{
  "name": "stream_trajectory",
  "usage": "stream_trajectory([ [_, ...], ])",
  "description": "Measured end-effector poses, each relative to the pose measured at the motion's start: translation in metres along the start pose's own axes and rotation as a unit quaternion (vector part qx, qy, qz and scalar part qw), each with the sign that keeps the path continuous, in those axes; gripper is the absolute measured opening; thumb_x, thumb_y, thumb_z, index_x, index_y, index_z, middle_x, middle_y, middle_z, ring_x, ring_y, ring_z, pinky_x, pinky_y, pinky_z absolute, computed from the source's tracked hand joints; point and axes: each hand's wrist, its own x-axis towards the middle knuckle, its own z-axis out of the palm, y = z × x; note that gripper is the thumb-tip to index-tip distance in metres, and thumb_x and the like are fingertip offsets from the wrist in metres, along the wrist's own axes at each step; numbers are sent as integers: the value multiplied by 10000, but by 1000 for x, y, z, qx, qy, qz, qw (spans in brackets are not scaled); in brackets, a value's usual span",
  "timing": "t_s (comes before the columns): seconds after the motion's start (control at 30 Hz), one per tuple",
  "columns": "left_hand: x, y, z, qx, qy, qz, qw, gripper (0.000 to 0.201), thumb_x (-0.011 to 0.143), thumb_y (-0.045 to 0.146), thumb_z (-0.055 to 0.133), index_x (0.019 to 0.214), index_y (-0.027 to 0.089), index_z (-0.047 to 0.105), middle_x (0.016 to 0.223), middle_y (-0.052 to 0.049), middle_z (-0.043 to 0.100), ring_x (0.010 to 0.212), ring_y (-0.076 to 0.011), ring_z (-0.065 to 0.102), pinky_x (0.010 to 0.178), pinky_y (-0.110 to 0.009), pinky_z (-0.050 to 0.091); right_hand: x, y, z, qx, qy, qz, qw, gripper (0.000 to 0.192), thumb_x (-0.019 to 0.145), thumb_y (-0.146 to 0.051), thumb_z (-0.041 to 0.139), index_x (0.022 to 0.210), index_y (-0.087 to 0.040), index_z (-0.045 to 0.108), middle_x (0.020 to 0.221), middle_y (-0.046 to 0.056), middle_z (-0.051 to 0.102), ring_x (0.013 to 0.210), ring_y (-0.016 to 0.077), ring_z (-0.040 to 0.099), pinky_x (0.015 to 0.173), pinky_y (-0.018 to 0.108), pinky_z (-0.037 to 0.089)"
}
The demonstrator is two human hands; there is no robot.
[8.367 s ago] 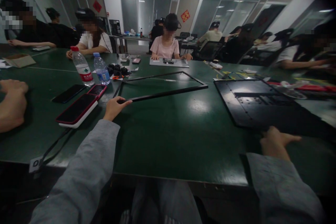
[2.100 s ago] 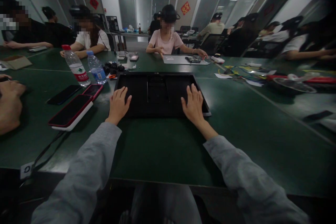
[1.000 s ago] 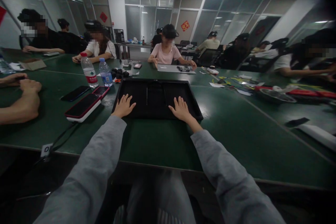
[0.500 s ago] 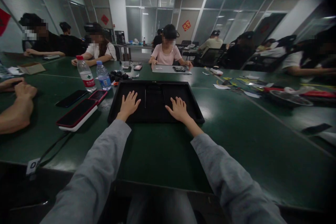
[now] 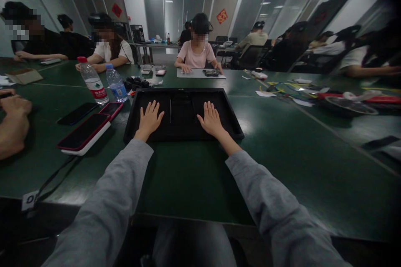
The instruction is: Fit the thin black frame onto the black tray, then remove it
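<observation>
A shallow black tray (image 5: 184, 135) with a raised rim lies on the green table before me. My left hand (image 5: 150, 117) is over its left part, palm down, fingers stretched out. Over the right part is my right hand (image 5: 210, 117), also flat with its fingers extended. Neither hand holds anything. Whether the palms press on the tray's floor or hover just above it, I cannot tell. Between the hands, a thin light line (image 5: 171, 111) runs along the dark floor of the tray.
Left of the tray are a red-framed phone (image 5: 84, 133) on a white block, a dark phone (image 5: 77, 113), a red-capped bottle (image 5: 94, 85) and a blue-capped bottle (image 5: 115, 85). Another person's hand (image 5: 15, 108) rests far left. Wires (image 5: 282, 87) lie at the right; a person sits opposite.
My view has tilted down and shifted slightly, so the scene sits higher in the picture. My fingers lie straighter and closer together than before. The tray stays in place on the table.
</observation>
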Motion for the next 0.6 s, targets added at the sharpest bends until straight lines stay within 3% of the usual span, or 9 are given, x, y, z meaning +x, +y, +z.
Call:
stream_trajectory([
  [0.07, -1, 1, 0, 4, 11, -4, 1000, 643, 1108, 454, 293, 1702, 215, 358, 1789, -114, 262, 1666, -312, 208, 1320, -655, 142, 0, -1, -2, -10, -5, -1, 1000, 773, 1094, -475, 280, 1728, -43, 186, 1781, 229, 183, 1663, 354, 157, 1305, 576, 234],
  [0.17, -2, 1, 0, 2, -2, -8, 1000, 627, 1110, 444, 283, 1694, 238, 378, 1774, -112, 310, 1656, -311, 244, 1316, -664, 152, -1, -2, -2, -26, -26, -6, 999, 726, 1099, -459, 278, 1699, -51, 302, 1764, 234, 240, 1646, 363, 221, 1299, 570, 252],
  [0.33, -2, 1, 1, -5, -4, -7, 1000, 626, 1104, 443, 292, 1688, 242, 395, 1766, -113, 330, 1653, -318, 252, 1316, -669, 154, -1, 0, -3, -26, 4, -19, 999, 643, 1088, -398, 321, 1636, -76, 422, 1722, 227, 351, 1604, 375, 311, 1257, 581, 322],
  [0.47, -2, 1, 2, -7, 5, -10, 1000, 625, 1098, 435, 313, 1669, 209, 426, 1762, -118, 340, 1648, -319, 262, 1319, -661, 153, 6, 0, -10, -20, 30, -19, 999, 492, 1033, -256, 361, 1422, -65, 595, 1498, 246, 577, 1420, 362, 507, 1133, 522, 463],
  [0.6, -1, 3, 1, -14, 15, -18, 1000, 612, 1104, 437, 293, 1652, 215, 453, 1740, -114, 389, 1632, -311, 304, 1314, -667, 165, 14, 1, -10, -4, 63, 14, 998, 472, 1045, -267, 322, 1361, -87, 622, 1403, 233, 617, 1330, 361, 555, 1088, 545, 485],
])
